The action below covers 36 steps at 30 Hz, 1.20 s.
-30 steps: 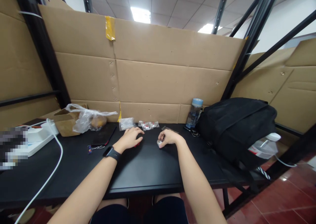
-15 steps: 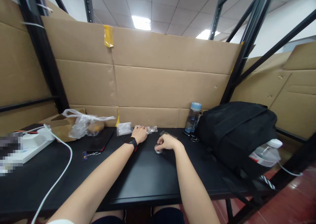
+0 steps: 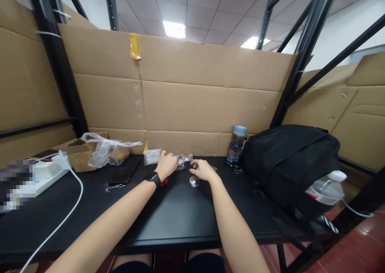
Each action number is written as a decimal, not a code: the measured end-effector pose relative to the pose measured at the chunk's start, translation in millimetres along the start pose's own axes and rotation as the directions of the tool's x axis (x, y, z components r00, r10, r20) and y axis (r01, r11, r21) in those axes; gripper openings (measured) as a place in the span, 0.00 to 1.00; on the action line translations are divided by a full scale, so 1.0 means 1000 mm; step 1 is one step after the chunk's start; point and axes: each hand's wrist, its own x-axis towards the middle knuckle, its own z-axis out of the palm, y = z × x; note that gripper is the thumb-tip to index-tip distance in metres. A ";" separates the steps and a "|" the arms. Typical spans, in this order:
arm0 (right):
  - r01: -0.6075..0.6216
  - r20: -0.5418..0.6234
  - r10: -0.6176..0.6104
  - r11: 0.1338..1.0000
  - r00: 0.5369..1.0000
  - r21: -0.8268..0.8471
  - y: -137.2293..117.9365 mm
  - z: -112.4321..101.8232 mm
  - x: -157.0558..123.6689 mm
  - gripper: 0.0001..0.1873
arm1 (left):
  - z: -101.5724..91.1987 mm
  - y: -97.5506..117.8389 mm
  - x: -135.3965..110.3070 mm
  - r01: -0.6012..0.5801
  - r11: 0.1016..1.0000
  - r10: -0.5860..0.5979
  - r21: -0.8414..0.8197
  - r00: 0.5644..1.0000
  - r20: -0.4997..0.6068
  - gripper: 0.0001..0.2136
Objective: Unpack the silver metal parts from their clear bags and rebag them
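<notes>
My left hand [image 3: 167, 165], wearing a black watch on its wrist, has its fingers curled at a small clear plastic bag [image 3: 181, 163] with shiny bits inside. The fingertips are partly hidden behind the hand. My right hand [image 3: 203, 170] hovers with its thumb and fingers apart, holding nothing. Just below those fingers a small round silver metal piece [image 3: 194, 181] rests on the black table [image 3: 180, 216]. A small red item [image 3: 164, 182] lies beside my left wrist. Another clear packet [image 3: 152, 156] lies to the left of my left hand.
At the right are a blue-capped bottle [image 3: 236, 144], a set of keys [image 3: 237, 170] and a large black backpack [image 3: 288, 164]. Leftward are a dark flat case [image 3: 124, 172], a tied plastic bag [image 3: 105, 150], a white cable [image 3: 75, 200] and a power strip [image 3: 48, 176]. Cardboard [image 3: 180, 108] walls the back.
My right fingers have let go of the round silver piece and lifted off it. My left hand has drawn slightly nearer and left, and more of the clear bag shows beside it.
</notes>
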 end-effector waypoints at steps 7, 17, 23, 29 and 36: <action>-0.036 -0.038 0.041 0.991 0.998 0.126 -0.026 0.024 0.003 0.21 | -0.014 -0.002 -0.015 0.082 0.990 -0.085 -0.114 0.996 -0.017 0.15; 0.092 -0.117 -0.073 0.982 0.990 0.165 -0.035 0.028 0.006 0.12 | -0.013 -0.011 -0.017 0.066 0.925 -0.046 -0.375 0.997 0.060 0.16; -0.008 -0.145 0.038 0.980 0.989 0.200 -0.030 0.023 0.007 0.18 | -0.010 -0.017 -0.024 0.041 0.879 -0.007 -0.475 0.997 0.074 0.15; 0.036 -0.154 0.002 0.968 0.988 0.247 -0.026 0.016 0.007 0.18 | -0.011 -0.024 -0.026 0.056 0.799 -0.030 -0.598 0.998 0.053 0.17; 0.062 -0.176 0.044 0.830 0.983 0.555 -0.020 0.017 0.010 0.23 | -0.004 -0.020 -0.023 0.086 0.595 -0.121 -0.799 0.992 0.017 0.20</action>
